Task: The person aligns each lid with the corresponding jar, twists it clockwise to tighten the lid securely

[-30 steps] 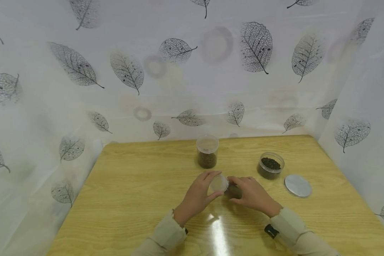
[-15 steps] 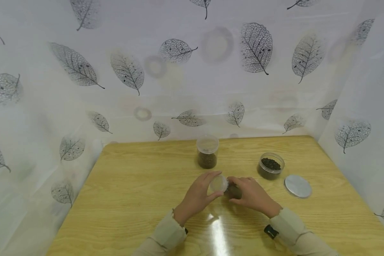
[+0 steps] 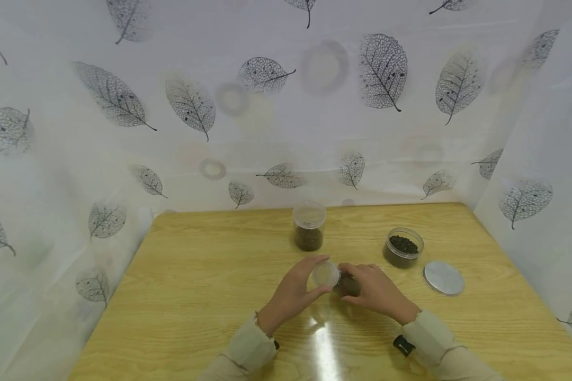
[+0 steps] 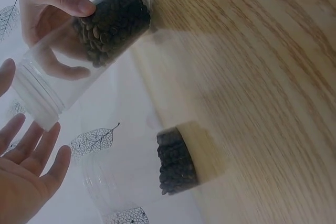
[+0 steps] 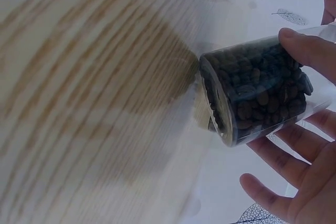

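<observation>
A clear jar (image 3: 349, 286) partly filled with brown coffee beans is held tilted over the table, its lidded end toward the left. My right hand (image 3: 377, 294) grips its body, thumb on one side and fingers on the other. The beans lie toward the jar's base (image 5: 262, 90) in the right wrist view. At the other end, my left hand (image 3: 292, 290) has thumb and fingers around the pale translucent lid (image 3: 325, 274). In the left wrist view the lid (image 4: 38, 97) sits on the jar's mouth, with several left fingertips beside it.
Behind the hands stands another clear lidded jar (image 3: 308, 238) with dark beans at its bottom. To the right is a low open tub (image 3: 402, 254) of dark contents, next to a round silver lid (image 3: 443, 277). A leaf-patterned sheet (image 3: 286, 127) encloses the wooden table (image 3: 195, 275).
</observation>
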Demonstrator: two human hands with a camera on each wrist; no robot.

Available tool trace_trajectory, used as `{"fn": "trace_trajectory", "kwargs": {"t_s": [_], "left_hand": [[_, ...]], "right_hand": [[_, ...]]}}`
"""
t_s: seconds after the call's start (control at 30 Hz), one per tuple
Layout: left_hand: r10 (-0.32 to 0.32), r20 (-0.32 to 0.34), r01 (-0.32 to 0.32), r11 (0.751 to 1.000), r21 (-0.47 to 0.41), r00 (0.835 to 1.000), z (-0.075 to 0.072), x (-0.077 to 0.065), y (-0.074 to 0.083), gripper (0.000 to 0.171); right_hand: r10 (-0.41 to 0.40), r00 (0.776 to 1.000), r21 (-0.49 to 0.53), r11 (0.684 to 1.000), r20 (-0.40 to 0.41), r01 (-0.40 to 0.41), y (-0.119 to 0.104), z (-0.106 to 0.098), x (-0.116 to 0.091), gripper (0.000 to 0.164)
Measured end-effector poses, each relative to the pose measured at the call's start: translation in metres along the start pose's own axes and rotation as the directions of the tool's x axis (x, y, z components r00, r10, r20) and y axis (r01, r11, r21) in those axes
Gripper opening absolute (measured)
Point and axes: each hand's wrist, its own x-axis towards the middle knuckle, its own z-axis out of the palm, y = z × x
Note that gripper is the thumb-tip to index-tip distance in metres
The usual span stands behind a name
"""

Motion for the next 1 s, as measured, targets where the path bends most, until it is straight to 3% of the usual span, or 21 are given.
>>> {"fn": "trace_trajectory", "kwargs": {"t_s": [0.33,0.5,0.77,1.0], "left_hand": [[-0.001,-0.001,0.001,1.0,-0.029,1.0,0.001,0.0,-0.002,0.065],[0.043,0.005,-0.043,0.997,-0.063,0.999,0.001,0.003,-0.007,0.067],[0.086,0.066,-0.078,0.991,-0.109,0.994,-0.003,0.006,-0.011,0.07],[0.117,0.111,-0.107,0.99,-0.091,0.987,-0.005,0.009,-0.01,0.075]], "right_hand": [[-0.008,1.0,0.022,1.0,-0.017,0.008,0.0,-0.001,0.0,0.063],[-0.002,1.0,0.032,0.999,-0.008,0.002,0.001,-0.001,0.0,0.063],[0.001,1.0,0.036,0.999,0.007,-0.001,0.002,0.0,-0.001,0.063],[0.014,1.0,0.043,0.999,0.024,-0.015,0.004,-0.001,-0.001,0.064]]}}
